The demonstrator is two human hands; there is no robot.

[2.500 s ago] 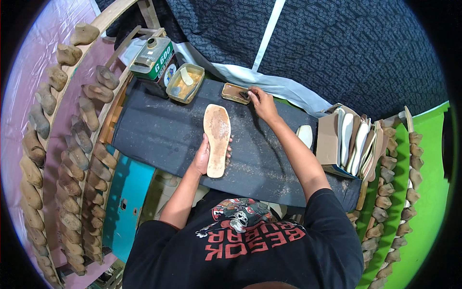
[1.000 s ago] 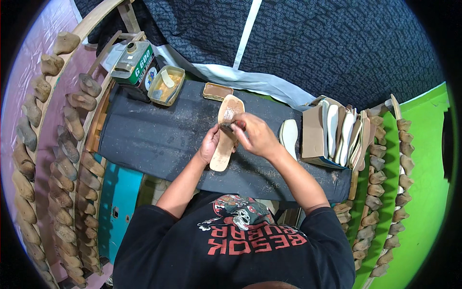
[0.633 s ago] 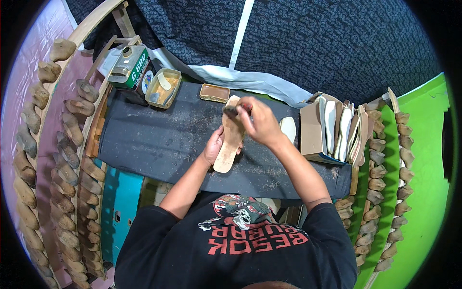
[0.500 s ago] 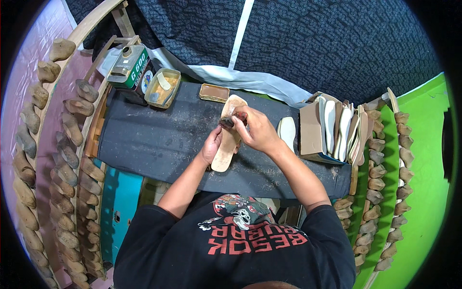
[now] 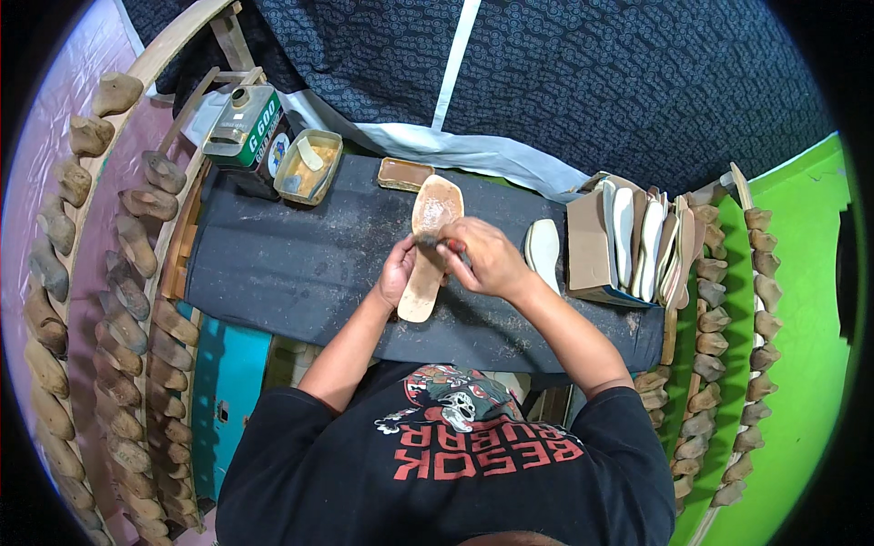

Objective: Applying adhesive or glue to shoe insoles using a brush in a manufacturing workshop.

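One tan insole (image 5: 428,267); broad end pointing away; long axis leaning right

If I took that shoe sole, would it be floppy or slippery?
The sole is probably stiff: held midway by the left hand, it shows no droop. It looks thin, so likely light. Its shiny wide end may feel slick or sticky.

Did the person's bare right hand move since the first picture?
Yes: the bare right hand has come away from the small, rectangular, brown-filled tray, down the picture, to the tan, flat, sole-shaped piece.
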